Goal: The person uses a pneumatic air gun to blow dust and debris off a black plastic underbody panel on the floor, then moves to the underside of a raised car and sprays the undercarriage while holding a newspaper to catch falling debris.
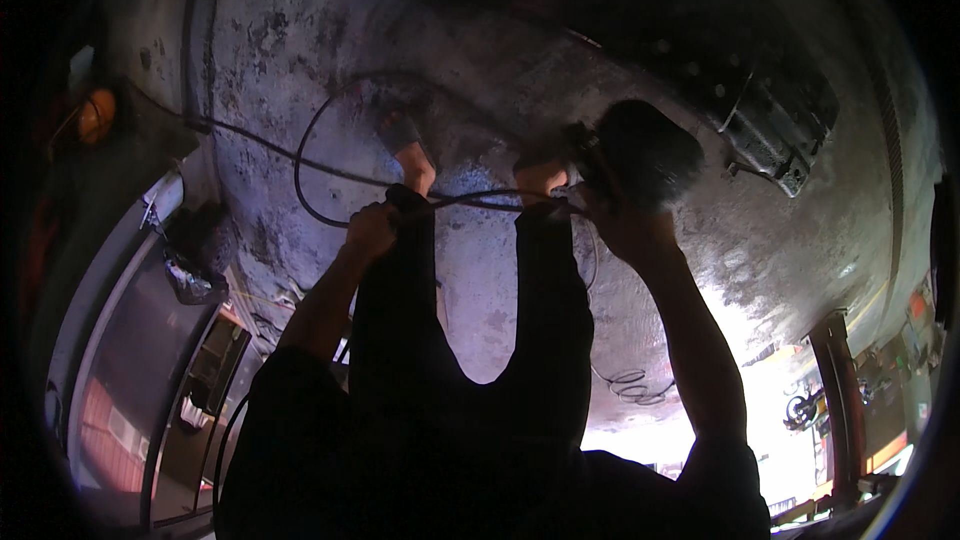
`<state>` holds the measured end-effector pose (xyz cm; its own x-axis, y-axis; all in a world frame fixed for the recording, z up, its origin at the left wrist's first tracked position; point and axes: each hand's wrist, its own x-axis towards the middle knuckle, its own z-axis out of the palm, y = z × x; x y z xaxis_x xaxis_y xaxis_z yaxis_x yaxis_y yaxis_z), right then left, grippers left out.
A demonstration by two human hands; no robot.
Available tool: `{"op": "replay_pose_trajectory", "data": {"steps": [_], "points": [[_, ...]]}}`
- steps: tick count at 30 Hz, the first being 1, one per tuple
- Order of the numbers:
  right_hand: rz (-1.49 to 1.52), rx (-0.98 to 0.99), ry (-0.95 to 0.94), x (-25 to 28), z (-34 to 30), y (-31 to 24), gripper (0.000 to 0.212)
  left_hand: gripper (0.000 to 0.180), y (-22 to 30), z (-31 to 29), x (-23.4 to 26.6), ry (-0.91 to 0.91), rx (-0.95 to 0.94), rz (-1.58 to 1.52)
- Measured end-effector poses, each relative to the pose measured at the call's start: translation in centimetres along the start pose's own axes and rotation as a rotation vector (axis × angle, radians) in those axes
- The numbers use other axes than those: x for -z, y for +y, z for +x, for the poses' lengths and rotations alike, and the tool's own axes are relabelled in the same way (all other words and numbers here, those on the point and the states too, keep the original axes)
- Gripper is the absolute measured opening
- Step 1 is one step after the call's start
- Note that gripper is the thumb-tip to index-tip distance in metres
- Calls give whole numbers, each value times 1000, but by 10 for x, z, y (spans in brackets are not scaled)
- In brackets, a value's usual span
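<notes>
My left hand (372, 230) is closed round a thin black hose or cable (318, 216), just in front of my left knee. From there a stretch of it crosses between my legs toward my right hand (628, 228). Up against that hand is a large dark rounded object (650, 152), blurred and too dark to name, with a darker narrow part on its left side. My right fingers are curled at its near edge, mostly in shadow. Beyond my left hand the hose makes a wide loop over the floor and runs off to the far left.
My feet in sandals (408, 145) stand on the stained concrete floor (470, 285). At the far right lies a long black ribbed part (780, 145). A black plastic bag (195, 280) hangs at the left, below an orange round thing (97, 117). Thin coiled wire (635, 387) lies behind my right side.
</notes>
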<state>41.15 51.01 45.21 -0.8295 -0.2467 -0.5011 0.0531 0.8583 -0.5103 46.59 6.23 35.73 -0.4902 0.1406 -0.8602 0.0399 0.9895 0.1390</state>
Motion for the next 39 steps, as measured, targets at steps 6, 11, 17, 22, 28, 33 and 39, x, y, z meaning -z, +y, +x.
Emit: {"op": "replay_pose_trajectory", "data": {"steps": [6, 11, 17, 22, 28, 33, 39], "points": [[-53, 166, -10, -61, 76, -54, 29, 109, 9, -2, 66, -72, -14, -474], [-49, 145, -362, -82, 122, -125, 30, 105, 47, -11, 177, 590, -676, -482], [97, 238, -210, -115, 152, -216, 23, 72, 17, 7, 228, 596, -793, 6], [-53, 279, -411, -136, 185, -255, 22, 57, -41, 21, 225, 702, -822, 8], [45, 288, -79, -152, 201, -288, 15, 39, -66, 42, 229, 983, -856, -8], [-89, 258, -138, -141, 210, -304, 17, 35, -71, 39, 231, 1054, -832, -9], [204, 104, -98, -132, 210, -336, 19, 35, -46, 38, 246, 1220, -609, -329]]}}
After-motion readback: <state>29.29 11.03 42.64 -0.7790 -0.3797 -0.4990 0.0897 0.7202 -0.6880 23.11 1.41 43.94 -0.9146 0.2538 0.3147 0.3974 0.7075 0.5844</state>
